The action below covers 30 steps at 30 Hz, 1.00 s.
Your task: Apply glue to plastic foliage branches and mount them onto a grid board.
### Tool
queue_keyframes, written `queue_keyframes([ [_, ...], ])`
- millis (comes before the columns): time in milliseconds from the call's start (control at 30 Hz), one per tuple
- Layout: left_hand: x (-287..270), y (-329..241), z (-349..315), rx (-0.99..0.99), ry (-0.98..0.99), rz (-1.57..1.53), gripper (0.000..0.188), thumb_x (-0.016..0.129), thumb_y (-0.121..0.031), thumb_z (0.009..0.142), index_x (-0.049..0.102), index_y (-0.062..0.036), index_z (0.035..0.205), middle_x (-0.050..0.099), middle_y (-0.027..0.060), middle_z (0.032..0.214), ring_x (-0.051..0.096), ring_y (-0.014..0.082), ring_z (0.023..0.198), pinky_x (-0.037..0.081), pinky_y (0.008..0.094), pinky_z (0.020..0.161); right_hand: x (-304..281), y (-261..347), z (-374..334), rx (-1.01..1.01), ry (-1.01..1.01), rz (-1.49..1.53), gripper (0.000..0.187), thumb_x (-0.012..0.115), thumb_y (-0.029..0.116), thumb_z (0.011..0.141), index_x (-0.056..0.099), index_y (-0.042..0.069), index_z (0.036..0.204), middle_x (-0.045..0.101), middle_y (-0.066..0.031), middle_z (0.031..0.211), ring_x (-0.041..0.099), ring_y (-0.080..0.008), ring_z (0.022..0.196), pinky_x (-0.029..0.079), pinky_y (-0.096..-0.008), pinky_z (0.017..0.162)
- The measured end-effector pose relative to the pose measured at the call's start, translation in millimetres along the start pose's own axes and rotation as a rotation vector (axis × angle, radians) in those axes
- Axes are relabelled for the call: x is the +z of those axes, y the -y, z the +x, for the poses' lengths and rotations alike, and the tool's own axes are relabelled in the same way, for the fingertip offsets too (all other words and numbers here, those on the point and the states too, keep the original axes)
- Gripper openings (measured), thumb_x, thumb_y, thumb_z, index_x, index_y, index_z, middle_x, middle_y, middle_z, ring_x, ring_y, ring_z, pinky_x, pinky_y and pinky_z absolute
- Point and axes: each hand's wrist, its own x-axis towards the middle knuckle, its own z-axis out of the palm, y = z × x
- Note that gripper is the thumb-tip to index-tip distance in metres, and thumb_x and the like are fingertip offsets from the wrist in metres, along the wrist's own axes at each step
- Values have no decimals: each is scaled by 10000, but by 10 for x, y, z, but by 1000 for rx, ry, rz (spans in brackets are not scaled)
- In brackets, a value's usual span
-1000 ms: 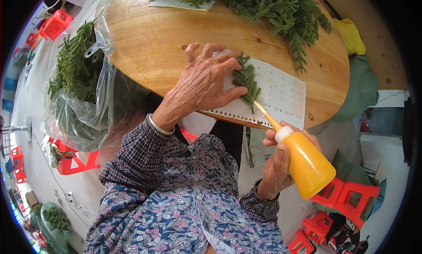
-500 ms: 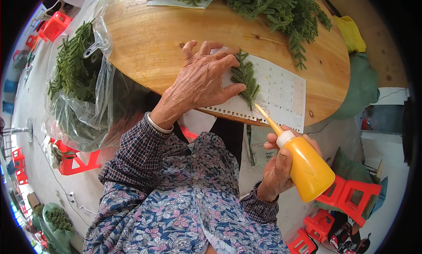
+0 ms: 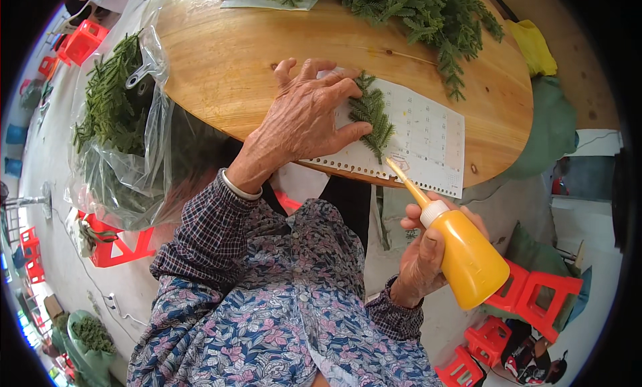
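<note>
On a printed white sheet (image 3: 438, 129) with punched holes along its near edge lies a small green fir sprig (image 3: 373, 113). My left hand (image 3: 304, 113) holds it down, with the thumb on its side and the fingertips around its upper part. In my right hand (image 3: 428, 250) is a squeeze bottle (image 3: 471, 260) with yellow-orange contents and a white collar. Its long yellow nozzle slants up to the left, the tip close beside the sprig's stem end. Whether the tip touches the stem or the paper I cannot tell.
Fir branches (image 3: 428, 19) heap over the far side of the rounded wooden table (image 3: 227, 66). A clear plastic bag (image 3: 157, 166) of more branches stands left. Red stools (image 3: 545, 300) are at lower right, green cloth (image 3: 552, 133) beyond the table's right edge.
Almost nothing differs. The sheet and sprig sit slightly higher in the picture, and the bottle keeps nearly the same place, its nozzle tip still beside the stem.
</note>
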Motion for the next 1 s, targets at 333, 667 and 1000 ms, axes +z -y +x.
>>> queue_keyframes([
  [333,15,40,-11,3,-18,-10,360,716,-423,773,634,-137,976,615,10,1245,471,248,1196,183,511,1033,-10,21,-31,10,-2,-7,492,676,248,840,408,51,1202,618,-241,1041,651,-234,654,510,-224,521],
  [667,54,50,-1,5,-55,-32,352,708,-435,761,648,-128,923,630,8,1199,478,255,1148,172,545,1027,-65,-3,-67,-1,-3,-18,510,677,239,840,392,59,1224,619,-242,1046,657,-239,671,517,-227,533],
  [1000,55,181,-34,-14,48,-4,384,706,-421,788,653,-131,1034,594,38,1284,453,257,1225,177,533,1046,-124,-150,-70,32,-91,163,449,640,245,877,422,64,1225,619,-231,1039,650,-238,674,522,-248,548],
])
